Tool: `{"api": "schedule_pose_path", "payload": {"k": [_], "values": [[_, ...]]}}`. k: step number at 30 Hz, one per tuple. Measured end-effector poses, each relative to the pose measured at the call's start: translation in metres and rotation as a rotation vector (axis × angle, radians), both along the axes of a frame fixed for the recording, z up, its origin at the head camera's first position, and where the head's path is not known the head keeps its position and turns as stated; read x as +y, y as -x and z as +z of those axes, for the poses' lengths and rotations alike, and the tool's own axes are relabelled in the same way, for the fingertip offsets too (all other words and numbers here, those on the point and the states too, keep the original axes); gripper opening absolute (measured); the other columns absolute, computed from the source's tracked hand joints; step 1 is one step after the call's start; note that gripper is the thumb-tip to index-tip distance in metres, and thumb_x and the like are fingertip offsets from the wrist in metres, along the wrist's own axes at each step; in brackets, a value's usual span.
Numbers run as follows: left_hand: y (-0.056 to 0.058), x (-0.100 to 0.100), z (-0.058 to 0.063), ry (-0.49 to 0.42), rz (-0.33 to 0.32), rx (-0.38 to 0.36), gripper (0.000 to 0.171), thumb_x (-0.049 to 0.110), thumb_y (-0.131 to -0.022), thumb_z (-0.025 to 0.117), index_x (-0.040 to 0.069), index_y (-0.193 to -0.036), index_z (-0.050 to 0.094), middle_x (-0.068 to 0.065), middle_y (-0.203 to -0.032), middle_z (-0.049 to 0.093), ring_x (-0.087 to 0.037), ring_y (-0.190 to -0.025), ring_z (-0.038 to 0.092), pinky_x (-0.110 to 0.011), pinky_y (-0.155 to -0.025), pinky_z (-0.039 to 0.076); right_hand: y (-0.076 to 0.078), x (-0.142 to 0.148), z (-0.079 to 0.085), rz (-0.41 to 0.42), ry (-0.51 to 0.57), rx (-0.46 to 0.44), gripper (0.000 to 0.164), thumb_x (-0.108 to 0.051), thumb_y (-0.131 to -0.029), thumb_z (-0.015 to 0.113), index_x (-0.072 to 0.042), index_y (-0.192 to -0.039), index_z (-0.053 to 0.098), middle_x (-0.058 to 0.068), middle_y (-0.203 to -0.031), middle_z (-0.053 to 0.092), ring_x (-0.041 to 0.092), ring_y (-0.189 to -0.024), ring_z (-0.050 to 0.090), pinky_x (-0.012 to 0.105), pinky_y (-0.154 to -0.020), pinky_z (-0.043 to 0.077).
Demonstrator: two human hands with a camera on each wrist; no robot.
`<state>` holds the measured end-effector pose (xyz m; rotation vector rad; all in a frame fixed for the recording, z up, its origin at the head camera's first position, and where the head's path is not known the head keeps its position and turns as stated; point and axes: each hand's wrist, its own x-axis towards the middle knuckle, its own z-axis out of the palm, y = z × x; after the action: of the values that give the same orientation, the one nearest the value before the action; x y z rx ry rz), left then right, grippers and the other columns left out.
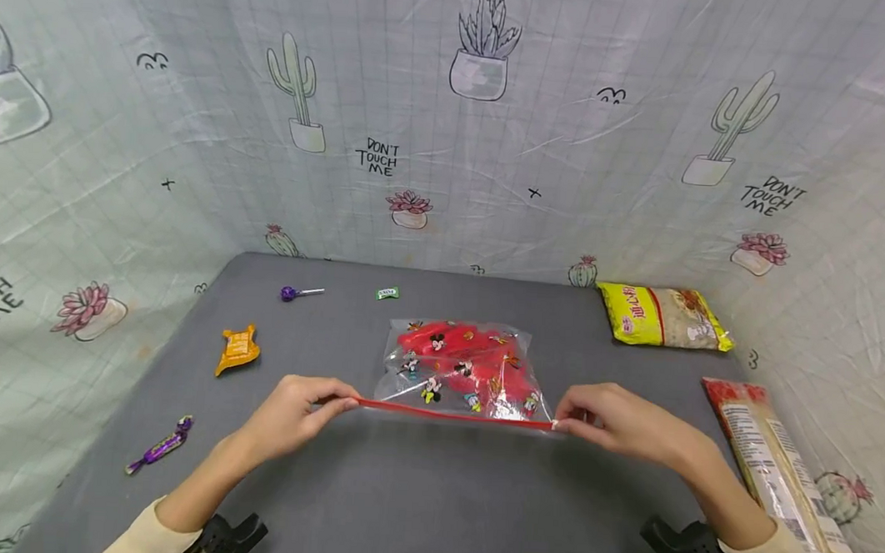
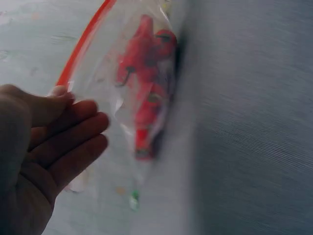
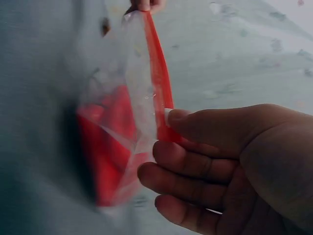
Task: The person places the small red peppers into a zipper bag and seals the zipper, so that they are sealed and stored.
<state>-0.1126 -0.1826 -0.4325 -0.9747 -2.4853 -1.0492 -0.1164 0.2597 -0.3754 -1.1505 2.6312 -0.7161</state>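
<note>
A clear zip bag (image 1: 399, 387) printed with cartoon characters lies in the middle of the grey table, with something red inside. Along its near edge runs a red zip strip (image 1: 458, 413), stretched nearly straight. My left hand (image 1: 296, 415) pinches the left end of this strip between thumb and fingers. At the other end, my right hand (image 1: 626, 424) pinches the corner the same way. The left wrist view shows the strip (image 2: 80, 51) lifted and the red contents (image 2: 144, 73) lower in the bag. Thumb and forefinger meet on the strip (image 3: 159, 68) in the right wrist view.
To the left lie an orange-wrapped packet (image 1: 239, 348) and a purple-wrapped candy (image 1: 160, 445). A purple lollipop (image 1: 289, 293) and a small green-and-white candy (image 1: 387, 293) are at the back. On the right are a yellow food packet (image 1: 639, 314) and a long red-ended packet (image 1: 778, 474). Printed cloth walls the table.
</note>
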Motion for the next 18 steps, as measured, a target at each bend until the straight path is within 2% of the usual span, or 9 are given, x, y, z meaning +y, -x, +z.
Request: {"api": "schedule_pose_path", "payload": {"k": [5, 7, 9, 11, 13, 16, 18], "values": [[-0.007, -0.003, -0.027, 0.130, -0.065, -0.075, 0.007, 0.019, -0.089, 0.065, 0.022, -0.090, 0.070, 0.012, -0.080, 0.068, 0.006, -0.066, 0.053, -0.008, -0.061, 0.044, -0.002, -0.007, -0.037, 0.009, -0.023, -0.204, 0.009, -0.032, -0.093, 0.058, -0.024, -0.091, 0.062, -0.013, -0.078, 0.059, -0.005, -0.064, 0.047, 0.015, -0.057, 0.045], [-0.008, -0.004, -0.032, 0.151, -0.093, -0.103, 0.007, 0.020, -0.089, 0.065, 0.024, -0.089, 0.070, 0.013, -0.080, 0.068, 0.007, -0.066, 0.053, -0.008, -0.060, 0.044, -0.002, -0.008, -0.045, 0.015, -0.021, -0.242, 0.010, -0.032, -0.093, 0.058, -0.024, -0.091, 0.063, -0.012, -0.077, 0.060, -0.004, -0.064, 0.047, 0.015, -0.057, 0.044], [-0.008, -0.004, -0.032, 0.164, -0.119, -0.137, 0.006, 0.024, -0.089, 0.064, 0.025, -0.089, 0.070, 0.015, -0.079, 0.068, 0.007, -0.065, 0.053, -0.009, -0.059, 0.045, -0.002, -0.007, -0.046, 0.010, -0.014, -0.234, 0.011, -0.035, -0.092, 0.058, -0.025, -0.091, 0.064, -0.013, -0.077, 0.060, -0.003, -0.063, 0.048, 0.015, -0.056, 0.045], [-0.007, -0.004, -0.027, 0.173, -0.122, -0.167, 0.010, 0.031, -0.089, 0.064, 0.024, -0.090, 0.071, 0.017, -0.081, 0.068, 0.007, -0.069, 0.056, -0.013, -0.063, 0.049, -0.003, -0.005, -0.043, -0.018, 0.005, -0.183, 0.014, -0.038, -0.091, 0.060, -0.025, -0.095, 0.065, -0.014, -0.080, 0.061, -0.002, -0.067, 0.051, 0.017, -0.058, 0.047], [-0.005, -0.003, -0.019, 0.178, -0.096, -0.181, 0.018, 0.038, -0.088, 0.063, 0.024, -0.093, 0.072, 0.019, -0.084, 0.069, 0.007, -0.075, 0.060, -0.017, -0.066, 0.052, -0.002, -0.004, -0.036, -0.076, 0.032, -0.088, 0.018, -0.038, -0.089, 0.062, -0.024, -0.099, 0.065, -0.017, -0.085, 0.061, -0.002, -0.072, 0.053, 0.019, -0.062, 0.050], [0.004, 0.001, -0.002, 0.155, -0.021, -0.150, 0.023, 0.042, -0.088, 0.062, 0.024, -0.100, 0.072, 0.019, -0.093, 0.070, 0.005, -0.085, 0.064, -0.025, -0.072, 0.056, 0.002, -0.005, -0.026, -0.172, 0.099, 0.097, 0.021, -0.032, -0.085, 0.068, -0.022, -0.104, 0.064, -0.018, -0.090, 0.060, -0.003, -0.079, 0.054, 0.021, -0.068, 0.052], [0.012, 0.007, 0.009, 0.127, 0.018, -0.098, 0.022, 0.040, -0.090, 0.061, 0.025, -0.102, 0.071, 0.017, -0.096, 0.070, 0.003, -0.087, 0.065, -0.028, -0.073, 0.057, 0.007, -0.007, -0.020, -0.218, 0.145, 0.229, 0.023, -0.026, -0.083, 0.071, -0.020, -0.105, 0.064, -0.016, -0.093, 0.061, -0.003, -0.081, 0.055, 0.021, -0.069, 0.052]]}}
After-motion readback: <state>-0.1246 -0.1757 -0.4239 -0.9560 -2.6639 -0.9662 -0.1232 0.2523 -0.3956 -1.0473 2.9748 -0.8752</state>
